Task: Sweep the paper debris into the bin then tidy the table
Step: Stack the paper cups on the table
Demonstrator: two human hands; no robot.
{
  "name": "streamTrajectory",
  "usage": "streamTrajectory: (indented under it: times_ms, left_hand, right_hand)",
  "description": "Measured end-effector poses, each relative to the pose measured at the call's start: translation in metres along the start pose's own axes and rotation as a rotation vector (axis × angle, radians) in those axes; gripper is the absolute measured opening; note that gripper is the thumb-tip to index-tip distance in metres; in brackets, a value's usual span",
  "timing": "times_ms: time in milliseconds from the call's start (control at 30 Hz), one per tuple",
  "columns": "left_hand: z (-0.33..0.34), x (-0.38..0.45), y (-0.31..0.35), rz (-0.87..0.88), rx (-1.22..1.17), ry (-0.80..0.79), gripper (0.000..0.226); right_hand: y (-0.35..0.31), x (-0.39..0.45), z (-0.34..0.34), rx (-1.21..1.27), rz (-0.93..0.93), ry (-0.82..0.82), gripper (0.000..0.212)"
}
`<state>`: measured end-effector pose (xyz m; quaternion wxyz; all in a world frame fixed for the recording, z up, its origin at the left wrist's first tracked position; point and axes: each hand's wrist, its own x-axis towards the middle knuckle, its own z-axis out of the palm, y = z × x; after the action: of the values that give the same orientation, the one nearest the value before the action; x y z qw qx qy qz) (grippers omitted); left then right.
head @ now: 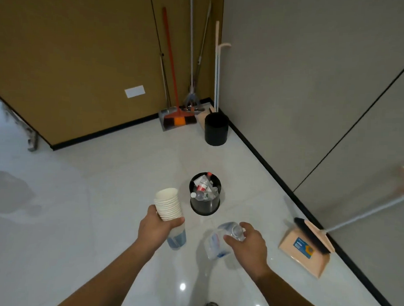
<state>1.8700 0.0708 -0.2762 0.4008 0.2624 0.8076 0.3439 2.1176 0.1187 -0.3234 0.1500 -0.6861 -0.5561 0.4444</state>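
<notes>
Right in front of me, the bin (205, 194) sits on the glossy pale tiled floor (90, 194), a round black tub standing upright with its mouth facing up, already stuffed with clear plastic bottles and a red-and-white one poking out at the top. Just this side of it, my left hand (157, 228) has its fingers wrapped round a stack of paper cups (168, 203), cream, ribbed where the rims nest, the stack's long axis tilting up and a little away from me, open mouth at the far end. The same hand also carries a clear plastic bottle (177, 238) with a blue label under the palm (blurred, so I can't read it). My right hand (248, 245) curls over a crumpled transparent bottle (223, 240), fingers gripping near its neck, body pointing down-left, blue and red on the label. Off to the right lies a peach plastic dustpan (304, 252) flat on the floor by the dark skirting, a black-bristled brush (311, 235) resting across it, its white handle running up to the right. Further back, a second black bin (216, 129) stands in the corner beside an orange broom (178, 118), a grey dustpan and several long poles leaning against the tan and grey walls.
</notes>
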Motion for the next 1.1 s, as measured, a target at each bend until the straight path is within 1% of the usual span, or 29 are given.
streamTrajectory:
  times_ms: [167, 267, 367, 500, 567, 633, 733, 833, 900, 933, 1000, 1100]
  left_hand:
    - [0.021, 0.105, 0.022, -0.056, -0.017, -0.037, 0.078]
    - [0.041, 0.174, 0.031, -0.083, -0.077, -0.070, 0.083]
    - [0.068, 0.250, 0.042, -0.102, -0.113, -0.091, 0.084]
    - [0.098, 0.326, 0.047, -0.184, -0.169, -0.098, 0.083]
    - [0.112, 0.358, 0.047, -0.217, -0.177, -0.097, 0.085]
    - [0.128, 0.386, 0.043, -0.236, -0.158, -0.099, 0.089]
    - [0.162, 0.422, 0.030, -0.259, -0.096, -0.076, 0.087]
    - [0.205, 0.451, 0.008, -0.158, 0.016, -0.045, 0.082]
    - [0.236, 0.465, -0.011, -0.010, 0.132, -0.072, 0.075]
    - [0.251, 0.471, -0.019, 0.065, 0.199, -0.089, 0.070]
    - [0.280, 0.481, -0.037, 0.163, 0.300, -0.118, 0.064]
    - [0.318, 0.489, -0.064, 0.286, 0.395, -0.128, 0.068]
  right_hand:
    - [-0.021, 0.088, 0.012, -0.075, 0.050, 0.018, 0.048]
    - [-0.029, 0.140, 0.023, -0.056, 0.101, 0.019, 0.053]
    - [-0.037, 0.197, 0.038, -0.030, 0.151, 0.068, 0.058]
    - [-0.058, 0.263, 0.055, -0.036, 0.227, 0.114, 0.058]
    - [-0.068, 0.299, 0.064, -0.046, 0.225, 0.122, 0.052]
    - [-0.075, 0.333, 0.072, -0.075, 0.185, 0.160, 0.047]
    - [-0.075, 0.386, 0.083, -0.055, 0.124, 0.234, 0.050]
    - [-0.067, 0.444, 0.091, -0.002, 0.112, 0.252, 0.057]
    - [-0.060, 0.480, 0.095, 0.041, 0.115, 0.247, 0.058]
    - [-0.058, 0.497, 0.096, 0.049, 0.089, 0.243, 0.058]
    - [-0.054, 0.528, 0.097, 0.036, 0.023, 0.188, 0.060]
    - [-0.050, 0.565, 0.101, 0.036, -0.033, 0.059, 0.062]
